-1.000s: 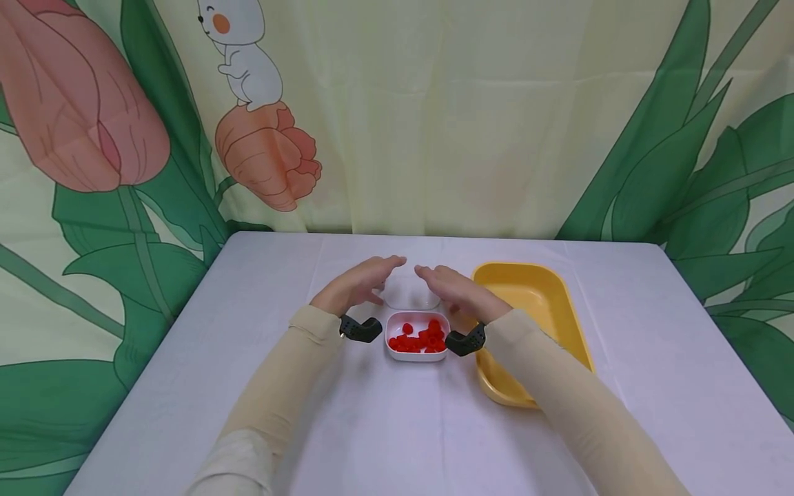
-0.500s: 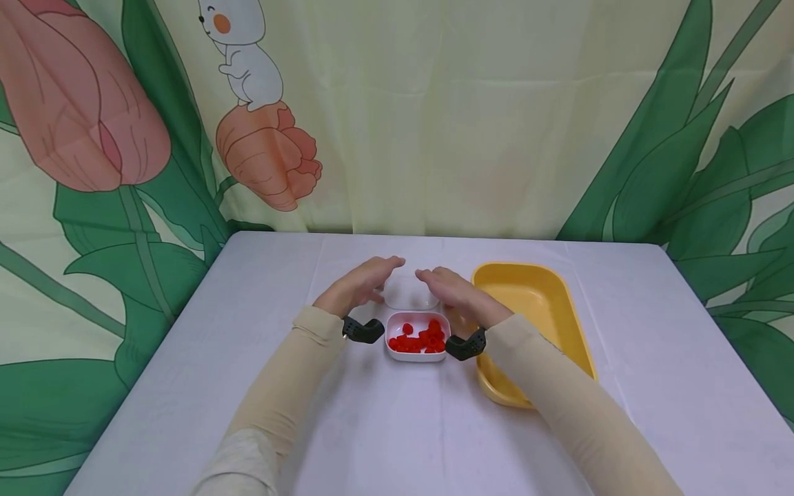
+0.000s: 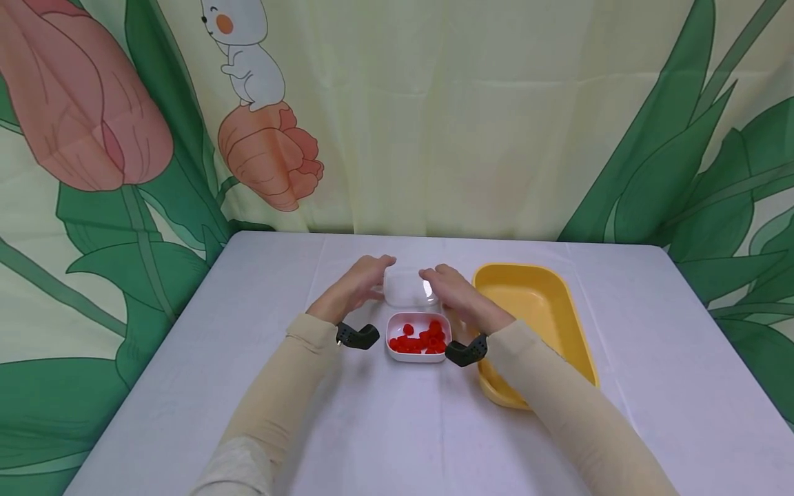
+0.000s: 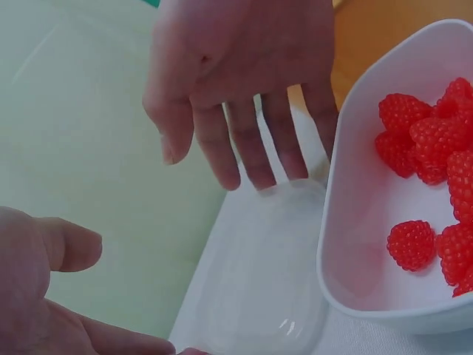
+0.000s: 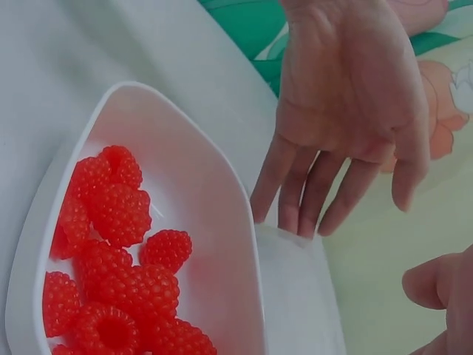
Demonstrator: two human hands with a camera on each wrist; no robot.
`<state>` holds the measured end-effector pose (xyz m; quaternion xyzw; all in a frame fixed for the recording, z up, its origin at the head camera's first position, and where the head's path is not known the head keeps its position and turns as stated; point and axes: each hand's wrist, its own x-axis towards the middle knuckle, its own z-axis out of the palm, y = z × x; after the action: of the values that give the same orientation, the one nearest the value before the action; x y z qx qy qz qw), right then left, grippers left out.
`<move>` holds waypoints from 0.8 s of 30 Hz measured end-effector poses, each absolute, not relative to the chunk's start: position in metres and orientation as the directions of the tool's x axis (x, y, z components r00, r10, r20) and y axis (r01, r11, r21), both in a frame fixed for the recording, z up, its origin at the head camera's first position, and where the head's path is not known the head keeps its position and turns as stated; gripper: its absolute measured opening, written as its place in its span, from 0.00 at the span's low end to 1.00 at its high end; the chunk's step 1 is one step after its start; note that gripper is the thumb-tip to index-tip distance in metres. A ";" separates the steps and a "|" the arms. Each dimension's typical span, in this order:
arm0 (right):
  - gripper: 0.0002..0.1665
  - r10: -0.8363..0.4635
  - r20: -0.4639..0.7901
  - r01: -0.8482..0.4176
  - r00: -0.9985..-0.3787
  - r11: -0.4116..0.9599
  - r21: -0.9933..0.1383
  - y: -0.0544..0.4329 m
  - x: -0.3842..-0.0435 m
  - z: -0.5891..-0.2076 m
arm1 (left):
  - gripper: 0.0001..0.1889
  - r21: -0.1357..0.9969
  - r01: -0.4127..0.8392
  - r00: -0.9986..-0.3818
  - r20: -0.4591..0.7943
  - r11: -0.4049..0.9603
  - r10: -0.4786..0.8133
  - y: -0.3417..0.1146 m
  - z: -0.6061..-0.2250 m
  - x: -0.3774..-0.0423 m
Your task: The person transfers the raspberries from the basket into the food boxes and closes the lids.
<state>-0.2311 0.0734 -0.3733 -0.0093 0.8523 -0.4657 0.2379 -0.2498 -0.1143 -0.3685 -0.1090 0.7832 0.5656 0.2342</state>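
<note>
A small white box holds several red raspberries, with its open top showing the fruit. Directly behind it lies a clear plastic lid, rounded at the corners. My left hand is at the lid's left side, thumb raised and apart from the fingers. On the opposite side is my right hand, its thumb over the lid's right part in the head view. Both hands have extended fingers; in the left wrist view the right fingertips reach the lid's edge. Neither hand curls round anything.
A yellow tray stands to the right, partly beneath my right forearm in the head view. Black wrist cameras sit close to the white box on both sides. A white cloth covers the table, and a printed curtain hangs behind.
My left hand has shifted slightly left and my right hand slightly right, so the gap between the thumbs is wider. More of the lid shows, with a bright reflection. The box stays put.
</note>
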 end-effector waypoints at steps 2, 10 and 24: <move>0.39 -0.218 -0.389 0.210 -0.895 0.564 -0.799 0.073 -0.230 -0.373 | 0.31 0.848 -0.427 -0.875 -0.475 0.315 0.090 -0.115 -0.369 -0.250; 0.43 -0.178 -0.362 0.214 -0.915 0.546 -0.810 0.073 -0.228 -0.366 | 0.28 0.882 -0.418 -0.897 -0.439 0.215 0.058 -0.120 -0.370 -0.249; 0.40 -0.179 -0.304 0.169 -0.936 0.528 -0.832 0.074 -0.227 -0.357 | 0.24 0.916 -0.371 -0.925 -0.380 0.155 0.031 -0.133 -0.378 -0.246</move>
<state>-0.2274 0.0743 -0.3572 -0.0031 0.8556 -0.4856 0.1793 -0.2465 -0.1327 -0.3778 -0.1142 0.7435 0.6399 0.1571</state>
